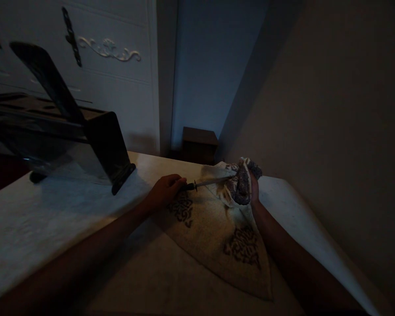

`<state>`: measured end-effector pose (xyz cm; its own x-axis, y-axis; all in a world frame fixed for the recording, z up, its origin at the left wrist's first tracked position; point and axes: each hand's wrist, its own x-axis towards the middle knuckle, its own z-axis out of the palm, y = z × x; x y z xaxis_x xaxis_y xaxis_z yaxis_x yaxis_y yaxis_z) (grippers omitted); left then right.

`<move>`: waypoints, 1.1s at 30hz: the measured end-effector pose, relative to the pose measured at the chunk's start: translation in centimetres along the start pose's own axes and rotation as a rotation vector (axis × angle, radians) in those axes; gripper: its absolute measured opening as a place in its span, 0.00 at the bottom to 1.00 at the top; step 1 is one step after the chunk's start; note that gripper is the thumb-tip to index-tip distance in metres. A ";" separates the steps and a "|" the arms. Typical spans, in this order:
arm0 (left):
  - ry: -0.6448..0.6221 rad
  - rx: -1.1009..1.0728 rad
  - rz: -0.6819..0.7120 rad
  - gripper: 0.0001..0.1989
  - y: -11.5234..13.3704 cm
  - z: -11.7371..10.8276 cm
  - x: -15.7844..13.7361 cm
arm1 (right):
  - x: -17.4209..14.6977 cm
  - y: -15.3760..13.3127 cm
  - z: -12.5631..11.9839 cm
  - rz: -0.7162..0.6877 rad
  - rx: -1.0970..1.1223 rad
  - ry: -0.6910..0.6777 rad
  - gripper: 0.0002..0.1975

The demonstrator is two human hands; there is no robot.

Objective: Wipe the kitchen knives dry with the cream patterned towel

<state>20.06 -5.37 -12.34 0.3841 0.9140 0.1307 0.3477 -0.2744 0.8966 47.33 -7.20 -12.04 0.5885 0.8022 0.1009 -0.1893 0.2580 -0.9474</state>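
My left hand (167, 189) is closed around the black handle of a sharpening steel (213, 180), a thin grey rod with a small guard. The rod points to the right, and its far end goes into the folds of a towel (213, 232). Bunched towel cloth is gripped in my right hand (255, 182), whose fingers are mostly hidden behind the folds. The towel is light with dark scroll patterns. Its loose part spreads down over the table toward me.
Both arms reach over a pale table (69, 219). On its left stands a black-framed stand (102, 140) with a slotted top and a dark piece slanting up. Behind are a white panelled door (118, 96) and a small brown box-like piece (200, 136). A wall (332, 109) borders the right.
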 end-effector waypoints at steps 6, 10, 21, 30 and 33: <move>-0.037 0.172 0.301 0.13 -0.4 1.2 -0.9 | -2.2 -0.3 1.7 0.087 0.057 -0.003 0.05; -0.041 0.210 0.369 0.14 -0.7 1.9 -1.4 | -4.6 0.1 2.8 0.256 0.045 -0.161 0.09; -0.007 0.014 0.369 0.11 -0.1 2.3 -1.8 | -8.6 -0.1 4.1 0.332 0.037 -0.306 0.20; -0.054 -0.212 0.178 0.11 0.5 2.9 -1.9 | -7.1 0.8 3.4 0.168 -0.115 -0.349 0.19; -0.066 -0.288 0.117 0.12 0.7 2.8 -1.9 | -7.0 1.1 3.3 0.122 -0.113 -0.359 0.18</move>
<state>22.00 -8.17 -13.15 0.4653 0.8572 0.2207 0.0453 -0.2721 0.9612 40.37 -10.77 -12.77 0.2511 0.9657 0.0666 -0.1415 0.1047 -0.9844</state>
